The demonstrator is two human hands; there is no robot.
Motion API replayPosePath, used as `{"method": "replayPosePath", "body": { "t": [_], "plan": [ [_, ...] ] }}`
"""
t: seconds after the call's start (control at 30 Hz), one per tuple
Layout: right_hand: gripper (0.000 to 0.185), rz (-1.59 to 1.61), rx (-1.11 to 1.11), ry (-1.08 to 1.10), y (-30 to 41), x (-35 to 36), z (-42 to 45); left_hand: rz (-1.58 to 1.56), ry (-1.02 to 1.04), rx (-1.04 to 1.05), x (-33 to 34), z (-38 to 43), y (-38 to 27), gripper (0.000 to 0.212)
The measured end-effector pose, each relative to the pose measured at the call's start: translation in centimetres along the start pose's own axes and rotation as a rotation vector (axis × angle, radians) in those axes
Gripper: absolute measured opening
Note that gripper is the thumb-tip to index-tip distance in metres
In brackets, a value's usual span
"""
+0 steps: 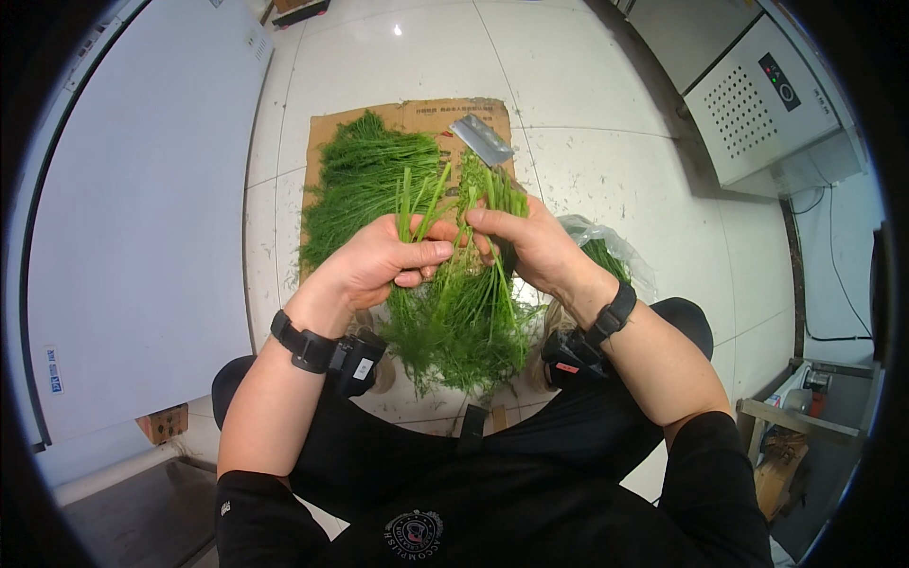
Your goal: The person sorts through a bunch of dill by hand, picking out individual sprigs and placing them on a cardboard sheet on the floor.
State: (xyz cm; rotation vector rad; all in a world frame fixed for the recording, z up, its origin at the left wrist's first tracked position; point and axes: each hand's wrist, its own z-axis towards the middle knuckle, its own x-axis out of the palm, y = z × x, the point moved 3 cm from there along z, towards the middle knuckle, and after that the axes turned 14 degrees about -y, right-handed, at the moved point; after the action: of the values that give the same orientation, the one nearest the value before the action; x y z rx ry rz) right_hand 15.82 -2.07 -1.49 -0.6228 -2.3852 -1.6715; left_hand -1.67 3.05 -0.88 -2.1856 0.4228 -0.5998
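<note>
Green stalks of a feathery herb that looks like dill [469,319] hang from both of my hands, their leafy ends down between my shoes. My left hand [398,259] is closed round several stalks, cut ends up. My right hand [525,238] grips a thicker bunch, its thumb and fingers close to the left fingertips. Beyond them, on a flattened cardboard sheet [415,113], lies a large pile of the same herb [376,170] at the left. A cleaver's metal blade [483,140] rests at the sheet's upper right, above pale stem trimmings [470,174]; its handle is mostly hidden.
A clear plastic bag [625,248] with more herb stands right of my right wrist. White cabinets flank me, a long one [142,213] at the left and one with a perforated panel [738,113] at upper right. Green bits are scattered on the tiled floor [589,170].
</note>
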Motion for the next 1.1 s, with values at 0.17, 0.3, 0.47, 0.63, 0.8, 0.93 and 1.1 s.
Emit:
{"method": "replayPosePath", "body": {
  "t": [0.17,0.3,0.47,0.63,0.8,0.93,1.1],
  "plan": [
    [0.012,0.041,-0.023,0.011,0.1,0.2,-0.2,0.131,-0.089,0.012,0.4,-0.2,-0.2,0.022],
    [0.010,-0.001,-0.051,-0.042,0.2,0.3,-0.2,0.180,-0.159,0.025,0.9,-0.6,-0.3,0.017],
    [0.010,-0.064,-0.102,-0.186,-0.1,-0.5,0.7,0.249,-0.120,-0.047,0.6,-0.5,0.1,0.013],
    [0.014,-0.031,-0.119,-0.313,3.3,-3.2,2.0,0.193,-0.144,-0.089,-0.2,-0.4,0.1,0.014],
    [0.017,-0.076,-0.223,-0.372,5.8,-5.0,1.9,0.278,-0.044,-0.147,-0.9,-0.5,0.9,0.017],
    [0.021,-0.117,-0.263,-0.388,7.3,-5.5,1.4,0.223,-0.009,-0.141,-0.8,-0.8,1.1,0.028],
    [0.015,-0.217,-0.100,-0.253,6.1,-5.2,1.4,0.068,0.042,-0.074,-0.7,-0.7,0.4,0.040]
  ]
}}
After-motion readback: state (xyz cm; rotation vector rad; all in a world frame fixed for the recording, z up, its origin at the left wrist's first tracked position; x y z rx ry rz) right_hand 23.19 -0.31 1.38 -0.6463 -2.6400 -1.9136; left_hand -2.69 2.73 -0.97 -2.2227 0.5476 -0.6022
